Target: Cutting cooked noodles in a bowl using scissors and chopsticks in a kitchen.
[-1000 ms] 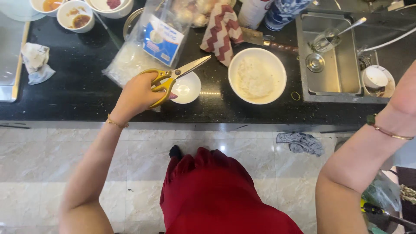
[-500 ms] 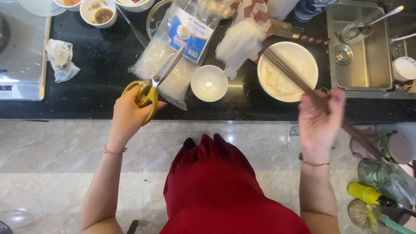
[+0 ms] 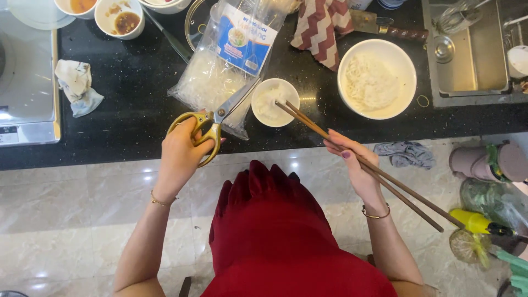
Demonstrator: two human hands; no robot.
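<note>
We stand at a black stone counter (image 3: 137,104) above a pale marble floor. Our left hand (image 3: 181,151) is closed through the yellow handles of steel scissors (image 3: 214,121), whose blades lie over a clear plastic packet of white noodles (image 3: 220,71) just beyond it. Our right hand (image 3: 352,159) grips long brown wooden chopsticks (image 3: 352,157), tips at a small white bowl (image 3: 272,104) between the hands. A large white bowl of noodles (image 3: 377,80) sits beyond the right hand.
</note>
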